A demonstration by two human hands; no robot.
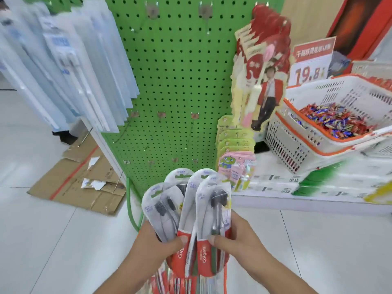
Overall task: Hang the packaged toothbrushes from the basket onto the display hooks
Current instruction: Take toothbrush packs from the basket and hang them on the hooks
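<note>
Here both the left hand (158, 240) and right hand (235, 240) pinch a fan of packs (188, 209), likely light, stiff, slippery; best held low, hang-holes free.

A fan of toothbrush packs (191, 209) is held before the pegboard (180, 81), left hand (152, 245) and right hand (237, 240) at its base. More packs (169, 283) lie below. A candy basket (318, 115) sits on the shelf (318, 187) to the right; flattened cardboard (80, 183) lies on the floor (31, 230) to the left.

I see a white basket (331, 115) of wrapped candy (333, 122) right of the green pegboard (180, 81), a price sign (309, 66) behind it, flattened cardboard (78, 177) on the floor left.
</note>
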